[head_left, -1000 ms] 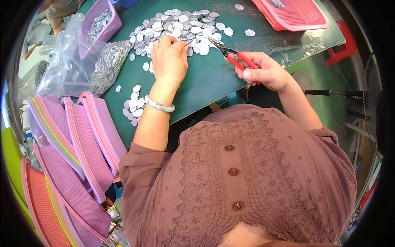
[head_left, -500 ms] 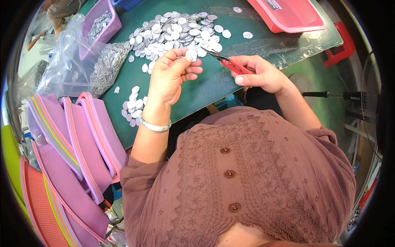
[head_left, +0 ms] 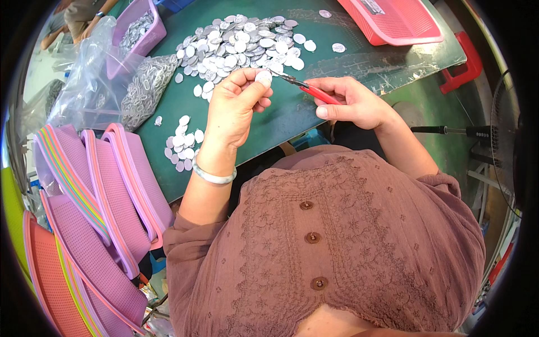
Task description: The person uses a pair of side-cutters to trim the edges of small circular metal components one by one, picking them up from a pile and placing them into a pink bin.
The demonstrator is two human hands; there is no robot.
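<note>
Between thumb and fingers, my left hand (head_left: 238,101) pinches a small silvery oval disc (head_left: 263,78). Red-handled pliers (head_left: 323,94) are gripped in my right hand (head_left: 353,104), their dark jaws pointing left and reaching the edge of that disc. Whether the jaws bite on it is too small to tell. Beyond both hands lies a large heap of similar discs (head_left: 241,48) on the green table (head_left: 269,121). A smaller cluster of discs (head_left: 182,143) rests left of my left forearm.
At the far right stands a pink basket (head_left: 396,25). A purple basket (head_left: 136,33) with metal pieces and a clear bag of metal links (head_left: 147,92) sit at the left. Stacked plastic baskets (head_left: 112,202) line the near left. Another person's arm (head_left: 101,17) shows at the far left.
The pliers' jaws have moved left to the disc, and their handles look closer together. My left hand has shifted slightly, still holding the disc.
</note>
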